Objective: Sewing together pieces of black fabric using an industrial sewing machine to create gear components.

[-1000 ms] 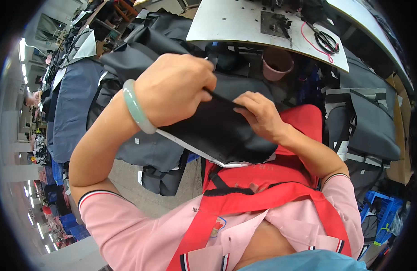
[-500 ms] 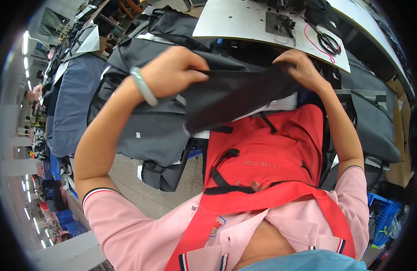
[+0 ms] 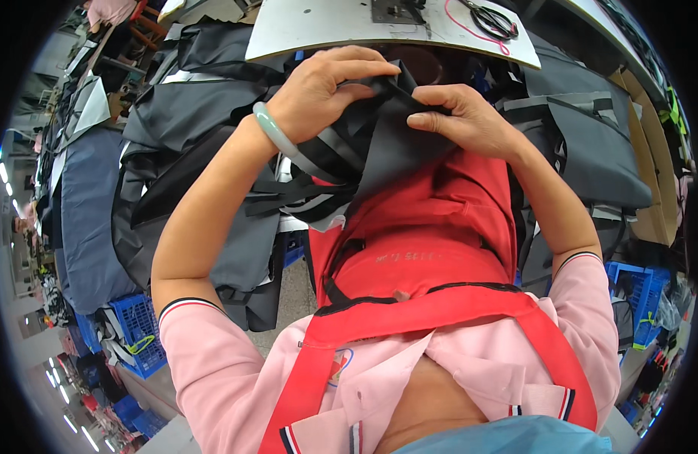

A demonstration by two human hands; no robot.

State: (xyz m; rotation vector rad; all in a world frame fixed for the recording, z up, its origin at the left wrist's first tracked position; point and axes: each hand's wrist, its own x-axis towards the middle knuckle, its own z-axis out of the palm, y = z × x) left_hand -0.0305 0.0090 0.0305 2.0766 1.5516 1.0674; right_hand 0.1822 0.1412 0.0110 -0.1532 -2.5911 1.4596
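Fabric, black and folded, with grey straps (image 3: 318, 155) running through it, is sitting in the upper middle of the frame, held up between both hands just below the edge of the pale bench (image 3: 326, 26). This black fabric piece (image 3: 394, 147) is hanging down over the red apron (image 3: 424, 242) the person is wearing. The left hand (image 3: 322, 91) is gripping its upper left part, fingers (image 3: 364, 69) curled together and clamped on the cloth, a pale green bangle (image 3: 277, 130) circling that wrist. The right hand (image 3: 462, 117) is pressing on the upper right part, fingers (image 3: 432, 94) closed on a fold, thumb lying flat along the cloth. The two hands are nearly meeting at the top of the piece.

On the bench, at the top right, black scissors (image 3: 492, 19) with a pink cord are lying beside a metal plate (image 3: 398, 11). More dark grey and black cloth (image 3: 205, 129) is piling up at the left of the frame, and a grey bag panel (image 3: 591, 144) is lying at the right. Blue crates (image 3: 137, 340) are standing at lower left and right.
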